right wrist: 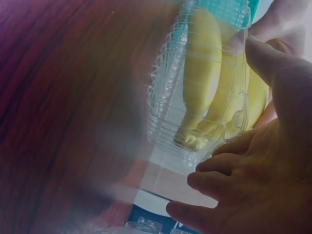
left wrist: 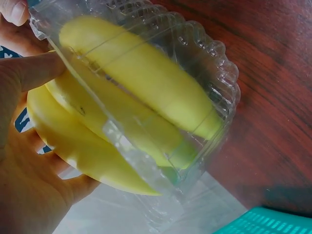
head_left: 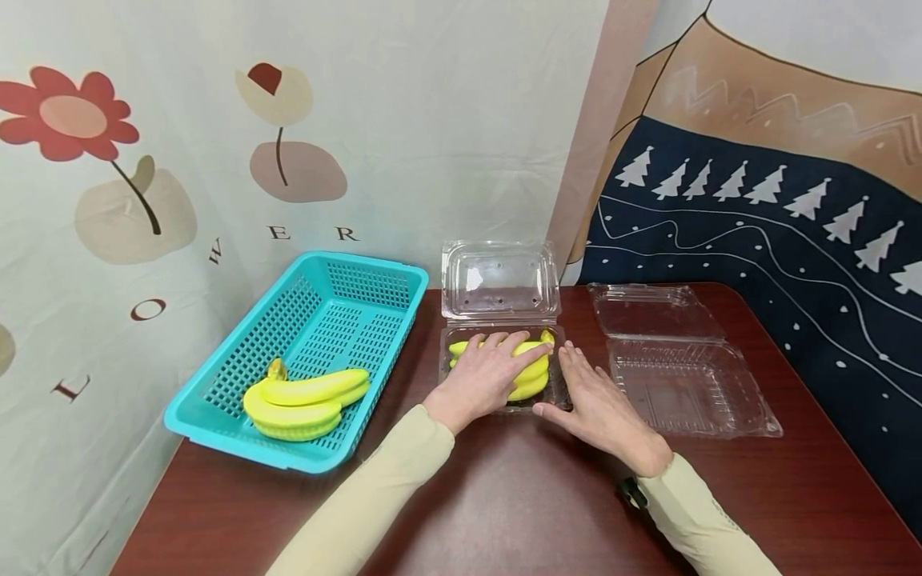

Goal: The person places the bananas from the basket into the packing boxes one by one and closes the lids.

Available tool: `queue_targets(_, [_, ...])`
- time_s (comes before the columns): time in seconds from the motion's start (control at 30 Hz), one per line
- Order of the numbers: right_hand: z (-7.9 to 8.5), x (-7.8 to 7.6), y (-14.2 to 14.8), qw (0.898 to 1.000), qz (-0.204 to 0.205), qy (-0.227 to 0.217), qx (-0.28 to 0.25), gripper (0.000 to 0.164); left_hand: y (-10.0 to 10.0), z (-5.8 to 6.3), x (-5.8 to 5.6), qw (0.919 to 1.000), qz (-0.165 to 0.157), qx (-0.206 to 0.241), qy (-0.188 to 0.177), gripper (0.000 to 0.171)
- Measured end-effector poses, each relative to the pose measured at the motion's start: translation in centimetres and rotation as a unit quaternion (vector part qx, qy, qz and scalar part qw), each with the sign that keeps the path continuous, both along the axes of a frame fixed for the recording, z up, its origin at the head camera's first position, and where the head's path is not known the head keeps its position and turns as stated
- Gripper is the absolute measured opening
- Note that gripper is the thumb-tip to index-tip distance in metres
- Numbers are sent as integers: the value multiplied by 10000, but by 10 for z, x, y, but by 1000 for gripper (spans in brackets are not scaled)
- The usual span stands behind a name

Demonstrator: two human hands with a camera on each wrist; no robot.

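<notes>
A bunch of yellow bananas [head_left: 531, 381] lies in a clear plastic clamshell box [head_left: 499, 408], its hinged lid [head_left: 500, 280] standing up at the back. My left hand [head_left: 481, 376] spans the bunch from above, holding it between thumb and fingers. The banana tips show through the box wall in the left wrist view. At the box's right side is my right hand [head_left: 603, 404], with straight fingers along the rim and the thumb at the near corner. Through the wall, the right wrist view shows the bananas' stem end [right wrist: 191, 139].
On the left stands a turquoise plastic basket [head_left: 295, 462] with another banana bunch [head_left: 302, 404] in it. A second clear clamshell box [head_left: 684, 388] lies opened flat on the right. Printed cloth hangs behind the dark red wooden table [head_left: 497, 496].
</notes>
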State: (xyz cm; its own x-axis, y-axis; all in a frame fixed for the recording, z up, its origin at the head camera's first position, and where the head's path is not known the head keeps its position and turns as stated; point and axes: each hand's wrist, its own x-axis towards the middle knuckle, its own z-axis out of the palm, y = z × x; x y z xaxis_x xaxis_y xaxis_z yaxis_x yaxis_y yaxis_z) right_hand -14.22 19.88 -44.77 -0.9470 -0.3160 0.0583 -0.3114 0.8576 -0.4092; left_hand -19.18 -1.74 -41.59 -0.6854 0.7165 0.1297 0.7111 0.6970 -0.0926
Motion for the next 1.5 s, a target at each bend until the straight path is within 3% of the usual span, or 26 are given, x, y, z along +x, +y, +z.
queue_targets(0.43, [0, 2, -2, 9999, 31, 90, 59, 108, -2, -4, -3, 9997, -12, 94, -210, 71])
queue_targets(0.93, [-2, 3, -5, 9999, 52, 88, 66, 106, -7, -12, -4, 9965, 169, 305, -762, 70])
queue_targets(1.13, [-2, 4, -5, 9999, 64, 83, 14, 106, -14, -17, 2, 9946, 281, 632, -778, 72])
queue_targets(1.5, [-3, 6, -5, 9999, 70, 103, 3, 106, -35, -21, 17, 9917, 488, 793, -889, 74])
